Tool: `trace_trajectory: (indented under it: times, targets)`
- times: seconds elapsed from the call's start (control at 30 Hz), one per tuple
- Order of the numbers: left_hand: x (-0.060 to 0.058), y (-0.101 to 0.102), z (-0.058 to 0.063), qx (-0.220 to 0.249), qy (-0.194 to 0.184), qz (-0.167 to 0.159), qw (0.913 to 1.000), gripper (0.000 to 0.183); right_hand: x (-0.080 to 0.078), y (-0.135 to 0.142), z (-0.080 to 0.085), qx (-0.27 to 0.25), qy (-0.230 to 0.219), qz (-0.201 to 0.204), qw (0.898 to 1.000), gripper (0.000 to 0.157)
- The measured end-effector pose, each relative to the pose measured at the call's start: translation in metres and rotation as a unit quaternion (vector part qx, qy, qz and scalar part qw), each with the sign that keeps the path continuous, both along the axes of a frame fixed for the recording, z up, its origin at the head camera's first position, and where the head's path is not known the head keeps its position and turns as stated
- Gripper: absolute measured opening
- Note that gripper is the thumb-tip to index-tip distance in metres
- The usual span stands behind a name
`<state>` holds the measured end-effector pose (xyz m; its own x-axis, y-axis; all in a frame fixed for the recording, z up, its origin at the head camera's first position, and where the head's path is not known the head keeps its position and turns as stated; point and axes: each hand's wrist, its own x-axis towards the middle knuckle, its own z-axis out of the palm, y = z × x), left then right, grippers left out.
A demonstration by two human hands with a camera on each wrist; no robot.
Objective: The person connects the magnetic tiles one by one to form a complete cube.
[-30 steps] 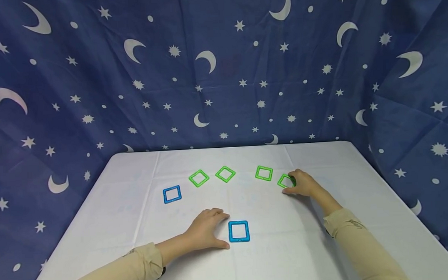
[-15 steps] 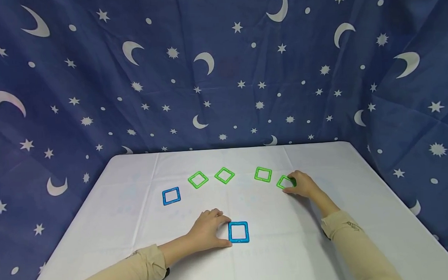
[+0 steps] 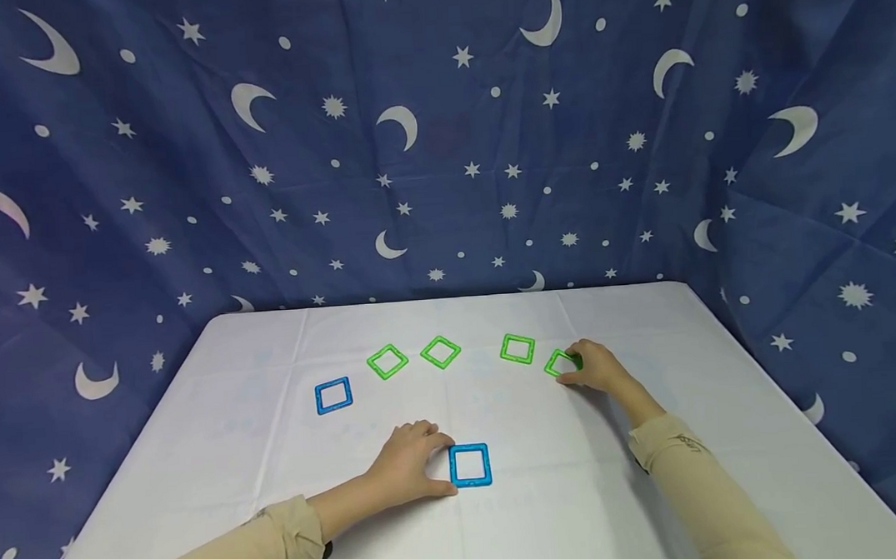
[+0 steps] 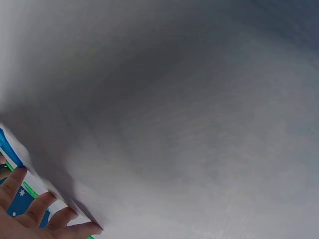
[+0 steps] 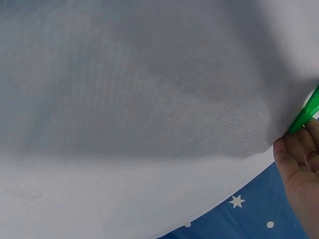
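Observation:
Near the middle of the white table, a blue hollow square magnetic tile (image 3: 488, 464) lies flat. My left hand (image 3: 405, 471) holds it by its left side, the thumb at the near corner and the index finger at the far one. Farther back on the right, my right hand (image 3: 598, 366) pinches a green hollow square magnetic tile (image 3: 552, 362) between thumb and fingers, hiding its right side. In the left wrist view part of the blue tile (image 4: 9, 148) shows by the fingertips; in the right wrist view the green tile's edge (image 5: 305, 113) is beside the fingers.
Another blue square tile (image 3: 319, 400) lies at left. Behind it are two green square tiles, one left (image 3: 377, 370) and one near the centre (image 3: 431, 359). A third green tile (image 3: 518, 359) sits left of my right hand. A starry blue curtain (image 3: 442, 146) hangs behind the table (image 3: 548, 509).
My left hand has moved slightly right and its thumb and index finger have come onto the blue tile. The right hand stays at the green tile. The whole head view has shifted a little.

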<state>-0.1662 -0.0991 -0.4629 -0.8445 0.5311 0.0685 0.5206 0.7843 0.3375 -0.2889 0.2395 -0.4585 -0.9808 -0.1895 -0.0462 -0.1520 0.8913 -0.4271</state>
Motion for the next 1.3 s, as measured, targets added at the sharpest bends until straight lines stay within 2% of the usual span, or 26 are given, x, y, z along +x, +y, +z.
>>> trace_trajectory:
  times: [0.33,0.53,0.73,1.07,1.3]
  targets:
    - [-0.0017,0.0018,0.0016,-0.006,0.008,-0.005,0.9999,0.057,-0.0013,0.0029,0.0022,0.023,0.001,-0.001,1.000,0.059]
    - [-0.0006,0.0024,0.0022,-0.011,-0.007,-0.007,0.9999,0.058,0.0001,0.0069,0.0009,0.020,-0.005,0.008,1.000,0.062]
    - [-0.0017,0.0037,0.0024,-0.012,0.008,-0.010,0.9998,0.057,0.0014,0.0075,0.0048,0.016,0.004,0.010,1.000,0.063]
    - [-0.0007,0.0044,0.0008,-0.006,0.006,0.014,0.9999,0.057,0.0011,0.0063,0.0057,0.015,0.038,0.024,0.999,0.063]
    - [-0.0014,0.0035,0.0001,0.002,0.003,0.019,0.9998,0.056,0.0033,0.0038,0.0046,-0.007,0.040,0.033,0.999,0.062]
